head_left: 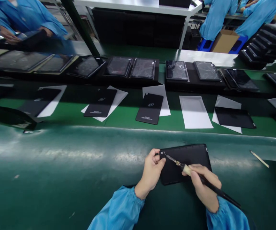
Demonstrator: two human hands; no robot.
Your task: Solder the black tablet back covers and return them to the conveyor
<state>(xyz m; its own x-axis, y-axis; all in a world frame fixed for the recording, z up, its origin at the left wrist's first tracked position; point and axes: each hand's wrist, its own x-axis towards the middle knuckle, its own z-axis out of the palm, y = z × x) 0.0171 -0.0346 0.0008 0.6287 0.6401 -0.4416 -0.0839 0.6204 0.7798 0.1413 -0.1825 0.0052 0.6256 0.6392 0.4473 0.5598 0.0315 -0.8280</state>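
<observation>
The long room had a green tabletop [56, 182] that shone under the lights. Past it, a green belt [126, 111] carried dark tablet backs [149, 108] on white sheets, and behind them a row of glassy tablets [142, 68] sat on black trays. Far off, a co-worker in a blue coat [216, 19] stood near a cardboard box [225, 41].

Close by, a black tablet [186, 156] lay flat on the tabletop, right in front of the person. The left hand [151, 171] held its top left corner, with the fingers [158, 161] curled tight over the edge. The right hand [203, 188] held a soldering iron [180, 165] like a pen, with the fingers [195, 172] pinched together on its pale grip. The thin tip touched the tablet near that same corner, just beside the left fingers.

A good way to do this was to hold the tablet firmly, keep the tip steady on one small spot, and keep the hot metal away from the skin.
</observation>
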